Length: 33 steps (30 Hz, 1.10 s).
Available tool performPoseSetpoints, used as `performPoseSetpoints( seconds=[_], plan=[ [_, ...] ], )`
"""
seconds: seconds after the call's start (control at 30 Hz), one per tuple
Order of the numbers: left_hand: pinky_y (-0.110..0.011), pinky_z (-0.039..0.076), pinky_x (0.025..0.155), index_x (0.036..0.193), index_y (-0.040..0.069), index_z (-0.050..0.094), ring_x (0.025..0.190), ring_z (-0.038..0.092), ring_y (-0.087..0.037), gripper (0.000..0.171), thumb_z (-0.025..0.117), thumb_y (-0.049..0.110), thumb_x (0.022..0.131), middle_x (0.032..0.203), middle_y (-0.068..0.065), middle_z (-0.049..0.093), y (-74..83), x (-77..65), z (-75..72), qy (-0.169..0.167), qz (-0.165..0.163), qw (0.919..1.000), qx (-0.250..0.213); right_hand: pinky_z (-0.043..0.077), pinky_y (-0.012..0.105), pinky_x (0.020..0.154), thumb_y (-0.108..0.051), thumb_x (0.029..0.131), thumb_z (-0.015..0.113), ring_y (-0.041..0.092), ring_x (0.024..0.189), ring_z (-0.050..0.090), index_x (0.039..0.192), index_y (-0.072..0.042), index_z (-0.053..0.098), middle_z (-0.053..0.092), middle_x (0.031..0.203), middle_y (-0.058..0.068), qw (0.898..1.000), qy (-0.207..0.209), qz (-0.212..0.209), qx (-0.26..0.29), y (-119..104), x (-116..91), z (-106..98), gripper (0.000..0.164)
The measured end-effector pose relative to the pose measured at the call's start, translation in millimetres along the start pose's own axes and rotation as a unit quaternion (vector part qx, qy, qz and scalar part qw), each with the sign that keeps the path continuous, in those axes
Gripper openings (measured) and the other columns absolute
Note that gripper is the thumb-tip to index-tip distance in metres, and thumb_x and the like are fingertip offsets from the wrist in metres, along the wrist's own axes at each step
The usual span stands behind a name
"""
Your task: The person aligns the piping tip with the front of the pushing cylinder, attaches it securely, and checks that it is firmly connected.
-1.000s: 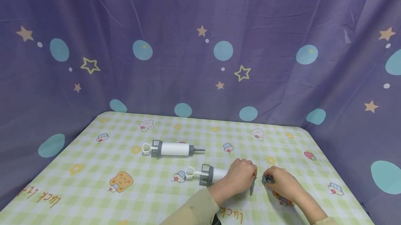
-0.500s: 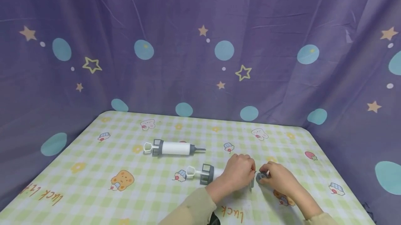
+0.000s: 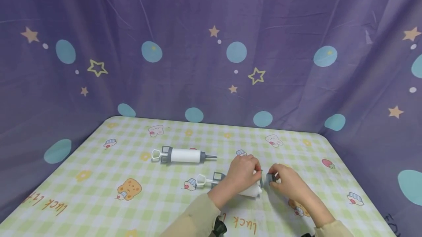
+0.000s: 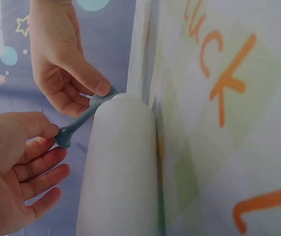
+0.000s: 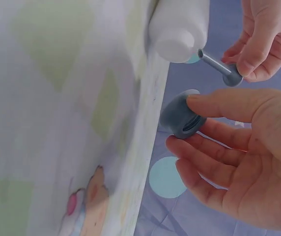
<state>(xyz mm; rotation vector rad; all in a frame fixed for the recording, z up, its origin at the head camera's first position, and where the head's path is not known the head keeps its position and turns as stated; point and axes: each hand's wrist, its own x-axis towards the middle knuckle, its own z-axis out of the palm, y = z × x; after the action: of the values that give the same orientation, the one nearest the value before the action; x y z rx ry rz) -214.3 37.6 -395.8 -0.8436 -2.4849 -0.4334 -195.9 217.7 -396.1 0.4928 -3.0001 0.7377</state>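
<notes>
Between its thumb and fingertips, my left hand (image 3: pixel 242 173) pinches a slim grey nozzle (image 5: pixel 216 66) by its flared end. My right hand (image 3: pixel 290 182) holds a grey threaded cap (image 5: pixel 180 118) by its edges, its inside threads showing in the right wrist view. Cap and nozzle are apart there, a short gap between them. Below the left hand lies a plunger syringe (image 3: pixel 251 192) with a white barrel, its bare white tip pointing right. The left hand and forearm hide part of that barrel in the head view.
A second syringe (image 3: pixel 185 155), with a grey nozzle fitted, lies farther back on the table. The checked tablecloth (image 3: pixel 158 207) covers the tabletop. A purple curtain (image 3: pixel 197 90) hangs behind it and along the sides.
Both hands have moved up and to the left in the head view, bringing the nozzle and the cap along. The cap has turned, and the near syringe's white tip has come into sight.
</notes>
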Motion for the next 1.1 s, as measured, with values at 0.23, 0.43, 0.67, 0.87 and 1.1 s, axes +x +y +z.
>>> performPoseSetpoints(
  seconds=[0.23, 0.43, 0.67, 0.87, 1.1],
  plan=[
    [-0.019, 0.039, 0.063, 0.07, 0.024, 0.064, 0.065, 0.051, -0.002, 0.005, 0.067, 0.025, 0.074, 0.069, 0.014, 0.057, -10.4, -1.1, -7.4, 0.003, -0.031, 0.9991, -0.028, 0.049, 0.028, 0.067, -0.007, 0.073, 0.072, 0.013, 0.079, 0.058, 0.096, -0.008, 0.058, 0.06, 0.091, 0.0, 1.0, 0.009, -0.005, 0.011, -9.3, 4.5, -1.4, 0.027],
    [-0.022, 0.04, 0.067, 0.07, 0.022, 0.064, 0.065, 0.052, -0.003, 0.007, 0.067, 0.024, 0.076, 0.07, 0.013, 0.058, -19.0, -3.6, -11.8, 0.012, -0.069, 0.9962, -0.052, 0.051, 0.032, 0.071, -0.006, 0.075, 0.069, 0.019, 0.084, 0.061, 0.11, -0.003, 0.058, 0.061, 0.1, 0.006, 0.999, 0.02, -0.004, 0.029, -16.8, 7.5, -1.8, 0.037],
    [-0.026, 0.042, 0.071, 0.074, 0.022, 0.065, 0.07, 0.055, -0.006, 0.005, 0.066, 0.024, 0.078, 0.074, 0.012, 0.059, -28.5, -6.2, -14.2, 0.024, -0.114, 0.9904, -0.074, 0.052, 0.034, 0.075, -0.005, 0.075, 0.067, 0.023, 0.089, 0.062, 0.11, -0.004, 0.059, 0.061, 0.104, 0.008, 0.998, 0.039, -0.007, 0.052, -23.7, 11.6, -2.2, 0.036],
    [-0.029, 0.043, 0.073, 0.075, 0.02, 0.064, 0.071, 0.056, -0.008, 0.008, 0.066, 0.025, 0.08, 0.075, 0.009, 0.061, -36.2, -8.2, -17.3, 0.049, -0.123, 0.9878, -0.081, 0.052, 0.037, 0.076, -0.003, 0.075, 0.067, 0.023, 0.087, 0.063, 0.108, -0.004, 0.059, 0.062, 0.104, 0.009, 0.996, 0.058, -0.027, 0.069, -29.8, 16.0, -2.3, 0.034],
    [-0.03, 0.044, 0.076, 0.075, 0.019, 0.065, 0.073, 0.058, -0.01, 0.009, 0.067, 0.027, 0.079, 0.075, 0.008, 0.062, -40.1, -9.3, -20.0, 0.078, -0.135, 0.9837, -0.09, 0.051, 0.038, 0.078, -0.004, 0.075, 0.069, 0.023, 0.088, 0.063, 0.106, -0.006, 0.06, 0.064, 0.103, 0.007, 0.994, 0.069, -0.037, 0.07, -37.9, 21.8, -1.6, 0.032]
  ],
)
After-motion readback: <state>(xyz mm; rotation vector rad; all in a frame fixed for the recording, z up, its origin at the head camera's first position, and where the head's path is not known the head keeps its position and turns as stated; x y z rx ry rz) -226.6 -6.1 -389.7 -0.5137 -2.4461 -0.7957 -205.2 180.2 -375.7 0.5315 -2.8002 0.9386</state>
